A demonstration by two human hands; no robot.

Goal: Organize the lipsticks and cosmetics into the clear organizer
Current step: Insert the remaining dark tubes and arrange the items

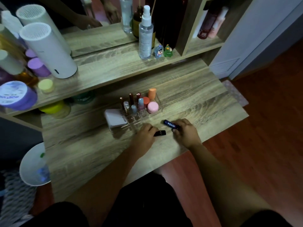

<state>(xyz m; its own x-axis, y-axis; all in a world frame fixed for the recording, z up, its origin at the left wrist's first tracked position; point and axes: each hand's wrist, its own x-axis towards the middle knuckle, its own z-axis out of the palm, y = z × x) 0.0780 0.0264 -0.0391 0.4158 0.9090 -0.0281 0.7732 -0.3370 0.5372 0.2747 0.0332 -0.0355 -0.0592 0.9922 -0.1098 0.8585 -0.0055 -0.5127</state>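
Fingers of our right hand (185,131) closed around a blue lip balm tube (171,124), our left hand (145,133) pinching a small black lipstick (159,133), both just in front of the clear organizer (157,102) on the desk (82,153).

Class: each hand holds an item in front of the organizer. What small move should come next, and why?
Probably the right hand should lift the blue tube and stand it in a front slot of the organizer: it is already gripped, and the front slots look empty.
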